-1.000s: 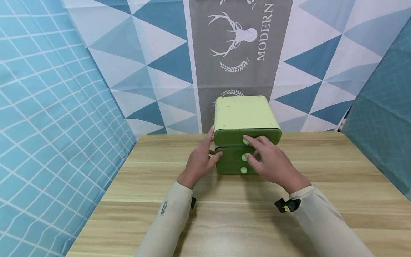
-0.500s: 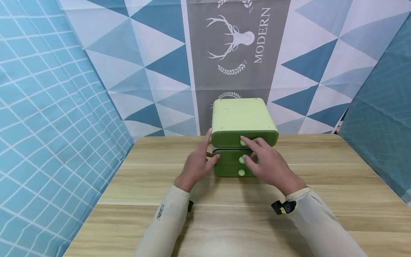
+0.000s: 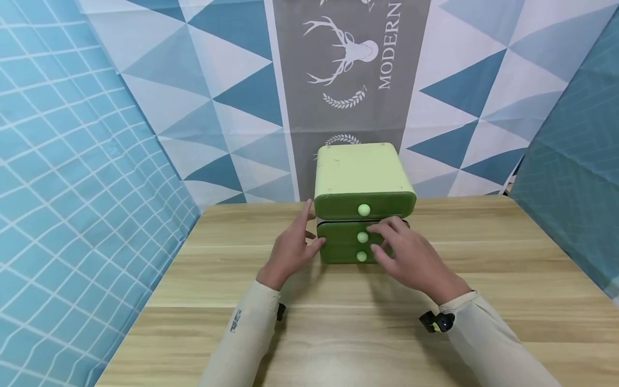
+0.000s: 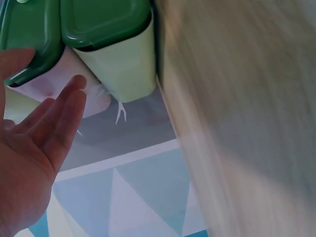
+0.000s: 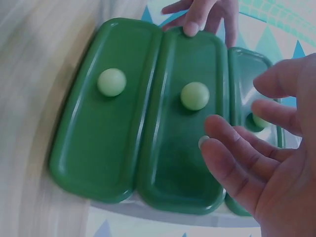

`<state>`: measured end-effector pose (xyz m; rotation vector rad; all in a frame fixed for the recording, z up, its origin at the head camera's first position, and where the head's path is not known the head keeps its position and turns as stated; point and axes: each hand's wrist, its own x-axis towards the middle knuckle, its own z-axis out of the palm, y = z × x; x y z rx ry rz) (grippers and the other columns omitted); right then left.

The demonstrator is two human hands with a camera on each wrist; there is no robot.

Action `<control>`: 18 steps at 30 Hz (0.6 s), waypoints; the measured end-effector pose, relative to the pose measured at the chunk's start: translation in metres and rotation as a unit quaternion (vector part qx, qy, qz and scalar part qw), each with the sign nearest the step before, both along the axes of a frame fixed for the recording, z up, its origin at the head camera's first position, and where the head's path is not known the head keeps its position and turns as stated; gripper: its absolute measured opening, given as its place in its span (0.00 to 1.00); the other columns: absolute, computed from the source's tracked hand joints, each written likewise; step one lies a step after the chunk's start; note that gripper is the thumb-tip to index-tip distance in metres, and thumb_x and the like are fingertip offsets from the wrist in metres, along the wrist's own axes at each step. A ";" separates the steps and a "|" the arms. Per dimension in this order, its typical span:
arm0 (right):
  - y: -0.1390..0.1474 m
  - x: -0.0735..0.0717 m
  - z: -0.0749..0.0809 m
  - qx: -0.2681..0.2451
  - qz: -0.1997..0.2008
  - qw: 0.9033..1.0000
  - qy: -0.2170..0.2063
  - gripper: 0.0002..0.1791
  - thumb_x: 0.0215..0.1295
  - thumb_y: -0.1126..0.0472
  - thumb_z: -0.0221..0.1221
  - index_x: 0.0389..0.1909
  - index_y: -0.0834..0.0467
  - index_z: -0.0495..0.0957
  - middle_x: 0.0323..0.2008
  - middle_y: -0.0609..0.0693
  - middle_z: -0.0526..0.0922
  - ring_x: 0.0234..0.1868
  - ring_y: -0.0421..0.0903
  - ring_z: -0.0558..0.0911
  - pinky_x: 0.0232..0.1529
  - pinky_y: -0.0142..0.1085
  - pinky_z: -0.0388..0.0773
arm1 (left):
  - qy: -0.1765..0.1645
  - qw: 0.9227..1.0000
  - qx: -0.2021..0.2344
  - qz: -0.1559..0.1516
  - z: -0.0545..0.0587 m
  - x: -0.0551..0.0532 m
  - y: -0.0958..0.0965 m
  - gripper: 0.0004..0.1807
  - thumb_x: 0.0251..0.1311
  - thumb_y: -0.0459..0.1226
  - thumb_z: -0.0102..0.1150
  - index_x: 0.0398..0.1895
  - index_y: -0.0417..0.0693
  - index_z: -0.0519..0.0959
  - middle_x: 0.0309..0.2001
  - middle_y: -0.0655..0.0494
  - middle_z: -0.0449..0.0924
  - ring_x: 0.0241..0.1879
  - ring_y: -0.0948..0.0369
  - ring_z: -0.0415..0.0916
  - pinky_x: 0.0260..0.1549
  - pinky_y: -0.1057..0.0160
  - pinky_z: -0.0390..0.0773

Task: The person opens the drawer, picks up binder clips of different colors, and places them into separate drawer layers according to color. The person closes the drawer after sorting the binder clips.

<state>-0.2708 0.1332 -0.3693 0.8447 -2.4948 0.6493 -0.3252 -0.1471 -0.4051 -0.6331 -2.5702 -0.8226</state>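
A small drawer unit (image 3: 360,167) with a pale green top stands upright on the table, its three dark green drawer fronts facing me. Each front bears a round pale green knob: the top knob (image 3: 364,209), middle knob (image 3: 362,237) and bottom knob (image 3: 361,256). Beside the unit's left side, my left hand (image 3: 290,250) has its fingers extended, with the thumb at the left edge of the middle drawer front (image 5: 182,153). My right hand (image 3: 411,255) hovers before the lower drawers, fingers loosely bent and apart, holding nothing; part of the fronts is hidden behind it.
The wooden table (image 3: 333,333) reaches to a patterned cloth (image 3: 232,107) behind the unit. Blue checked cloth (image 3: 72,177) hangs on the left, teal cloth (image 3: 575,161) on the right. Each wrist wears a dark band, the right one a black device (image 3: 437,321).
My right hand has come down and away from the upper knobs, uncovering the top one. My left index finger has dropped slightly along the unit's side. The head view has shifted a little.
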 end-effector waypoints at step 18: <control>0.036 0.005 -0.030 0.081 -0.037 0.993 -0.071 0.12 0.69 0.57 0.60 0.49 0.57 0.83 0.46 0.50 0.78 0.38 0.44 0.83 0.35 0.43 0.81 | -0.085 0.995 -0.040 0.023 -0.009 0.012 -0.046 0.30 0.68 0.45 0.63 0.72 0.54 0.70 0.54 0.55 0.84 0.42 0.61 0.85 0.45 0.52 0.81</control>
